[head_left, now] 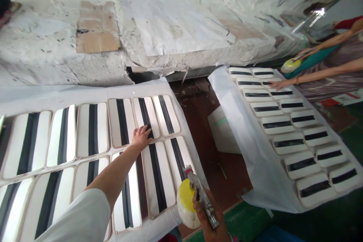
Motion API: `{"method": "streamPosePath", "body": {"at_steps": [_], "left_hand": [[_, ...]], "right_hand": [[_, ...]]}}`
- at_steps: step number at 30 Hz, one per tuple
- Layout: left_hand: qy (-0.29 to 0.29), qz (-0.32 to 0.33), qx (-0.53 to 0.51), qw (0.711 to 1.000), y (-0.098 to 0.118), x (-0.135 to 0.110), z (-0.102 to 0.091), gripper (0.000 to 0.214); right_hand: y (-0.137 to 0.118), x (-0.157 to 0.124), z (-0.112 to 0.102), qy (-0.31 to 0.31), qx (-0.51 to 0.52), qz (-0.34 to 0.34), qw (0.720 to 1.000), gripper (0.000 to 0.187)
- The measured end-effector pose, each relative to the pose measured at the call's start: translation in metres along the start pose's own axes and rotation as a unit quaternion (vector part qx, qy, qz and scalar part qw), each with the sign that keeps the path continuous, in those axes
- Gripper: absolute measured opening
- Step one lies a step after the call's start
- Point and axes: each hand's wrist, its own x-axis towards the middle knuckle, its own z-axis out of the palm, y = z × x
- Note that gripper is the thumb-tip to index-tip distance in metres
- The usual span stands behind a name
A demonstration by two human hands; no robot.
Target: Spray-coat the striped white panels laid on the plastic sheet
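- The striped panel [144, 113] under the person's left hand [141, 137] is in the far row, second from the right end, on the sheet-covered table [127, 90]; the left hand touches its near end, so between this hand and the panel there is no gap.
- The right hand [204, 221] is lower and more to the right, above the near right corner of the table; from it, the same panel lies forward and to the left; I judge this direction to be the relation that matters most.
- The long axis of the panel goes away from the person, its far end leaning a little to the left; the dark stripe follows this axis.
- The left hand is open, palm down, with fingers spread over the near end of the stripe; it grasps nothing; the left arm reaches out from the pale sleeve [82, 215], crossing above the near row.
- The right hand is closed around the spray gun [202, 196], whose cup [185, 191] is yellow above and whitish below; the nozzle is forward and left, in view before the end panel [178, 154] of the near row; whether the trigger is pressed, I cannot tell.
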Motion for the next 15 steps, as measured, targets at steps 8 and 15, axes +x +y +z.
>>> {"method": "streamPosePath", "body": {"at_steps": [8,15], "left_hand": [[0.021,-0.013,-0.012,1.0,-0.001,-0.001,0.004,0.056],[0.032,-0.112,-0.088,0.989,0.004,-0.004,-0.002,0.07]], "right_hand": [[-0.021,0.004,0.03,0.041,-0.027,-0.018,0.999,0.051],[-0.046,0.033,0.039,0.058,-0.028,-0.08,0.995,0.049]]}}
